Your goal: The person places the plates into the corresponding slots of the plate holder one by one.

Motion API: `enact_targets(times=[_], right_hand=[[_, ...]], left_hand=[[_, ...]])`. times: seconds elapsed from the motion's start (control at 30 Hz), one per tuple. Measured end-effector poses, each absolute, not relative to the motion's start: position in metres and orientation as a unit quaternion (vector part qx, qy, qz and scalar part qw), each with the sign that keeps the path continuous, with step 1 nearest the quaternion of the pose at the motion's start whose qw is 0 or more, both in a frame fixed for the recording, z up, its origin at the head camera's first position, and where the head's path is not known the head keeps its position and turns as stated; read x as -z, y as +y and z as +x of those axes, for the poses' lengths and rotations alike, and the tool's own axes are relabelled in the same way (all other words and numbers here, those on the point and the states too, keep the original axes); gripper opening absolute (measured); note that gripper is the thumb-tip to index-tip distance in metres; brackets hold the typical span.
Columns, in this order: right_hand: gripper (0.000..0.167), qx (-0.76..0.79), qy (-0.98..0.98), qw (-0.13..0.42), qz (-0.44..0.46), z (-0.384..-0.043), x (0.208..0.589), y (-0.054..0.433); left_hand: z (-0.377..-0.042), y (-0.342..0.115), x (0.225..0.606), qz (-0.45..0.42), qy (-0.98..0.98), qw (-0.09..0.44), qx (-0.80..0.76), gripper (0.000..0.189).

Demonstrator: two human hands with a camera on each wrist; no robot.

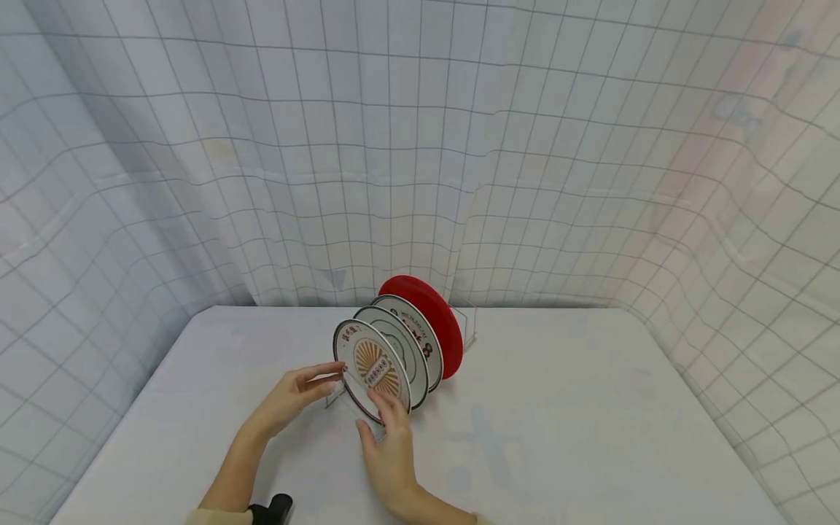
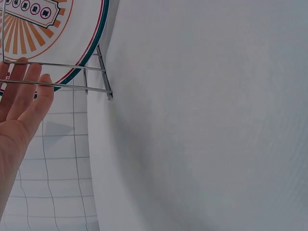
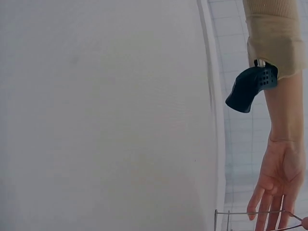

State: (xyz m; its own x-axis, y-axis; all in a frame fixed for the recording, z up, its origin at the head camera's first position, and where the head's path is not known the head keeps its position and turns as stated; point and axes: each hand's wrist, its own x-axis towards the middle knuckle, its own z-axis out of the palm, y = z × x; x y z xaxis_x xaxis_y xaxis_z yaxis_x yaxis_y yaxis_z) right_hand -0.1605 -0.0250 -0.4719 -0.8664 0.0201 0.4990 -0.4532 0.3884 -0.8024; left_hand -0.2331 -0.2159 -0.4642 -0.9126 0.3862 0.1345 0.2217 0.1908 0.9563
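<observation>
A wire dish rack [image 2: 98, 70] holds several plates on edge, leaning. The front plate [image 1: 359, 341] is white with a dark rim and an orange sunburst print. Behind it stand a white plate with thin rings [image 1: 412, 357], a white plate with dark and red lettering [image 1: 412, 313] and a red plate [image 1: 438, 313]. My left hand [image 1: 295, 397] reaches to the front plate's left edge, fingers extended; in the left wrist view they lie along the rack's wires. My right hand [image 1: 391, 456] touches the front plate's lower face with its fingertips, thumb spread apart.
The rack stands on a white table [image 1: 558, 408] near its back edge. A white curtain with a grid pattern [image 1: 394, 160] surrounds the table on the back and sides. A black device [image 1: 272, 508] sits on the left wrist.
</observation>
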Motion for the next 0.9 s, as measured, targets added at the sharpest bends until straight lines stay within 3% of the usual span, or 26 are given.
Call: enact_targets(times=[0.3, 0.57, 0.9], right_hand=[[0.037, -0.587, -0.774, 0.17, 0.166, -0.165, 0.469, 0.007], [0.043, -0.624, -0.746, 0.135, 0.192, -0.173, 0.471, 0.045], [0.045, -0.646, -0.708, 0.122, 0.257, -0.196, 0.476, 0.094]], left_hand=[[-0.215, -0.19, 0.463, 0.14, 0.768, 0.051, -0.623, 0.043], [-0.199, -0.152, 0.47, 0.122, 0.773, -0.061, -0.62, 0.036], [-0.192, -0.111, 0.468, 0.075, 0.757, -0.067, -0.646, 0.04]])
